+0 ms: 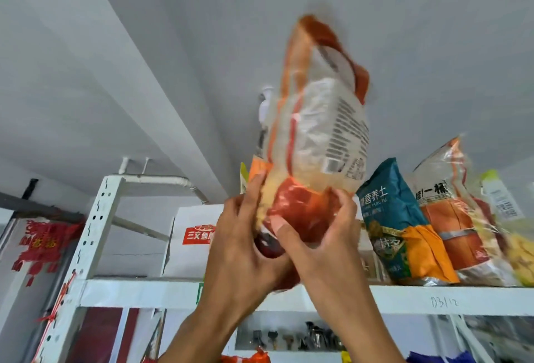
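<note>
Ceiling close above orange bag [318, 120]; both hands grip it.

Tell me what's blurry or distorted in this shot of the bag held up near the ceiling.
Head view: the orange-and-clear bag is motion-blurred, worst at its top, print unreadable; the left hand and right hand gripping its bottom are slightly soft; the teal bag on the white shelf is sharper; the wide lens slants the shelf post; light is even, shadows faint.

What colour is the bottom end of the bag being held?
Red-orange on the bag; seen best in the head view.
</note>
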Available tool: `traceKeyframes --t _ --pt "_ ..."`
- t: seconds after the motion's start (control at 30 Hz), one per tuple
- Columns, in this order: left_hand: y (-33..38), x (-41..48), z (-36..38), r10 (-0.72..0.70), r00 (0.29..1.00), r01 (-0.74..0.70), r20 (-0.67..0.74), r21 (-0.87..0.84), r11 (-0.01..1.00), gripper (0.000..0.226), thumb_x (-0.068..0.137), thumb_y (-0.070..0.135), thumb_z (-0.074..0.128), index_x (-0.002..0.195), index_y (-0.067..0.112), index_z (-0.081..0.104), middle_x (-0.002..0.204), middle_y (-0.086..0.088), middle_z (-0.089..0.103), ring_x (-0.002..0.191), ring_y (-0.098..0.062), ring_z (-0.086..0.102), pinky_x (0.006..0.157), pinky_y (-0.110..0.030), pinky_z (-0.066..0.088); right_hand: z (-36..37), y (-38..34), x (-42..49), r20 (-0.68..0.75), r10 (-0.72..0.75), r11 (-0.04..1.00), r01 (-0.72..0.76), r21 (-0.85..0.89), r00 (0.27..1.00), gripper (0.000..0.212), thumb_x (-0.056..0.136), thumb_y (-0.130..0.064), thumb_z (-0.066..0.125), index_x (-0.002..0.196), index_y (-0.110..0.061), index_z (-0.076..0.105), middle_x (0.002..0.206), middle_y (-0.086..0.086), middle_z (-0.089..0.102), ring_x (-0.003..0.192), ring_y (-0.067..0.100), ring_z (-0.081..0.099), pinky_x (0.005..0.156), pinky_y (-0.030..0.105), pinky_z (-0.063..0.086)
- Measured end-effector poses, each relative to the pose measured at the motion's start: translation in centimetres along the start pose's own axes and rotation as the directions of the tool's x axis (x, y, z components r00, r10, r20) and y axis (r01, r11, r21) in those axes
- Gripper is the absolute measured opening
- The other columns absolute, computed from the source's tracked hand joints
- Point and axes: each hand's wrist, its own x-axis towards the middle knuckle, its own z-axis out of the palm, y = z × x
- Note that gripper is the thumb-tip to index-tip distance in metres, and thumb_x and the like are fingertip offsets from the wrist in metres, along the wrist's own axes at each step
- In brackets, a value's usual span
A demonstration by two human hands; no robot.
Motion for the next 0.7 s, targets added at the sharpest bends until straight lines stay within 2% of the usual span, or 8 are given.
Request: traceKeyframes --t 0.07,0.13,0.27,0.37,0.47,0.53,0.6,0.7 --pt "1.1 -0.5 0.7 0.099 0.991 -0.103 0.087 0.042 0.994 0.107 0.070 0.047 0.081 0.156 0.057 0.018 0.141 0.010 0.040 0.133 -0.012 0.048 0.103 -0.040 0.052 0.1 0.2 0.7 -0.042 0.042 0.996 -0.039 0.082 0.998 0.117 0.057 -0.072 0.085 0.152 -0.048 0.020 0.131 -0.007 0.046 0.114 0.008 0.056 0.081 0.007 0.045" --pt "1.9 -1.2 1.0 0.172 0.975 -0.177 0.140 0.025 0.984 0.095 0.080 0.046 0.071 0.159 0.048 0.019 0.156 0.013 0.031 0.148 -0.013 0.035 0.115 -0.040 0.042 -0.5 0.7 1.6 -0.113 0.100 0.967 -0.070 0.245 0.989 0.117 0.044 -0.080 0.086 0.144 -0.049 0.035 0.125 -0.007 0.065 0.110 0.012 0.068 0.091 0.032 0.058" --pt "1.5 -0.9 0.0 0.117 0.975 -0.070 0.191 -0.236 0.969 0.064 0.096 0.035 0.061 0.155 0.036 0.037 0.155 0.020 0.042 0.145 -0.008 0.041 0.115 -0.038 0.042 -2.4 1.5 2.8 -0.084 0.204 0.872 -0.142 0.468 0.975 0.084 0.054 -0.057 0.090 0.130 -0.043 0.057 0.110 -0.010 0.078 0.097 0.019 0.077 0.089 0.053 0.061" --pt "0.5 1.3 -1.1 0.050 0.998 -0.041 0.035 -0.217 0.975 0.048 0.095 0.040 0.063 0.142 0.037 0.052 0.148 0.020 0.050 0.139 -0.008 0.048 0.112 -0.039 0.045 -4.0 2.4 3.1 0.036 0.221 0.837 -0.209 0.505 0.975 0.056 0.067 -0.042 0.088 0.118 -0.044 0.065 0.109 -0.002 0.079 0.095 0.029 0.078 0.090 0.057 0.059" --pt "-0.6 2.5 -2.6 -0.198 0.975 0.219 0.101 -0.296 0.930 0.084 0.077 0.076 0.064 0.150 0.055 0.028 0.154 0.026 0.037 0.131 0.001 0.054 0.098 -0.021 0.053 -5.2 3.2 3.2 0.199 0.224 0.840 -0.293 0.457 0.954 0.074 0.056 -0.047 0.095 0.125 -0.041 0.067 0.108 0.003 0.080 0.094 0.032 0.078 0.090 0.053 0.058" --pt "-2.1 2.2 -3.6 -0.303 0.916 0.384 0.263 -0.357 0.851 0.099 0.064 0.092 0.059 0.151 0.060 0.023 0.154 0.022 0.045 0.128 -0.004 0.059 0.105 -0.031 0.053 -5.4 4.0 3.3 0.272 0.246 0.811 -0.351 0.467 0.930 0.104 0.035 -0.050 0.100 0.130 -0.028 0.067 0.111 0.008 0.079 0.098 0.032 0.077 0.087 0.045 0.058" --pt "-3.3 1.4 -4.4 -0.328 0.835 0.509 0.443 -0.391 0.767 0.104 0.058 0.095 0.063 0.149 0.055 0.034 0.147 0.014 0.057 0.129 -0.015 0.062 0.110 -0.050 0.048 -5.5 4.6 3.2 0.328 0.240 0.797 -0.378 0.471 0.914 0.118 0.021 -0.053 0.101 0.129 -0.018 0.068 0.114 0.013 0.078 0.100 0.032 0.076 0.077 0.038 0.062" --pt "-4.0 -0.2 -4.6 -0.364 0.756 0.631 0.544 -0.456 0.628 0.115 0.044 0.088 0.079 0.143 0.038 0.051 0.137 0.005 0.068 0.125 -0.021 0.066 0.107 -0.048 0.051 -5.2 5.2 2.4 0.403 0.215 0.766 -0.410 0.495 0.890 0.115 0.021 -0.050 0.102 0.123 -0.009 0.069 0.112 0.016 0.077 0.096 0.030 0.077 0.069 0.032 0.063"
